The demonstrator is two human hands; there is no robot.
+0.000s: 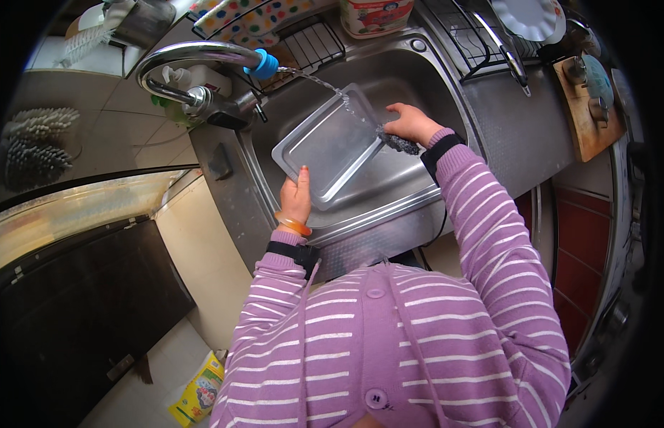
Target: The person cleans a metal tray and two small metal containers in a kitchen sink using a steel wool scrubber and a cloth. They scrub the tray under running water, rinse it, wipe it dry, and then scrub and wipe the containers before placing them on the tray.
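My left hand point(296, 200) grips the near left corner of a shallow rectangular metal tray point(332, 147), thumb on its face, and holds it tilted over the stainless steel sink point(412, 182). At the tray's right edge, my right hand point(409, 124) has a dark wire scouring pad point(400, 143) under the palm, with thumb and forefinger spread apart. Water runs from the chrome faucet point(203, 49) with its blue nozzle point(262, 64) and falls on the upper right part of the tray. The fingers of my left hand behind the tray are hidden.
Wire racks point(313, 45) stand behind the sink, beside a white and red tub point(376, 18). Right of the sink, a peeler-like tool point(516, 67) hangs over the counter, near a wooden board point(583, 117) with metal items. A soap pump bottle point(203, 80) stands behind the faucet.
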